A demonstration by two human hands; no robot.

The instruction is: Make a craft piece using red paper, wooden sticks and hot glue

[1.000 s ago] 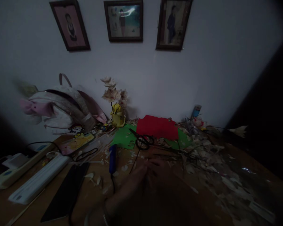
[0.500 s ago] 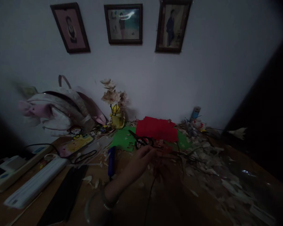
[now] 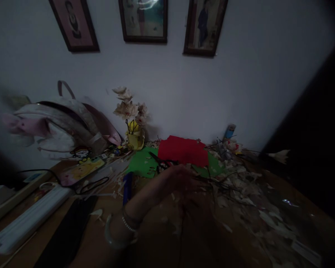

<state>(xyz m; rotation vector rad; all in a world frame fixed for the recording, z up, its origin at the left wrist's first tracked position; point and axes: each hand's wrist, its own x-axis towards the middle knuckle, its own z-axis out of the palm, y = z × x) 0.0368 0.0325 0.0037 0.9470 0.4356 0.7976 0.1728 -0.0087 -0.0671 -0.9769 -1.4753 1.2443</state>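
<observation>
My left hand (image 3: 174,181), with a bracelet and a bangle at the wrist, reaches over the desk with its fingers stretched to the right, somewhat blurred. Just below those fingers is my right hand (image 3: 197,208), very dark, its fingers curled around a thin dark stem (image 3: 181,238) that hangs toward me. Whether the left fingers touch the stem's upper end cannot be made out. Black-handled scissors (image 3: 159,159) lie open behind my left hand, across green paper (image 3: 139,162) and near red paper (image 3: 181,150). What looks like a blue glue gun (image 3: 127,186) lies left of my forearm.
Pale petal-like scraps (image 3: 245,186) cover the desk's right side. A yellow pot (image 3: 135,139) of paper-like flowers (image 3: 127,109) stands by the wall, beside a backpack (image 3: 64,126). At left lie a phone case (image 3: 83,170), a long white box (image 3: 30,219), a black strip-like object (image 3: 69,227) and a power strip (image 3: 13,201).
My left hand has gone from closed fingers to fingers stretched out over the right hand. The view has tilted down and shifted slightly right. My right hand stays low with the stem.
</observation>
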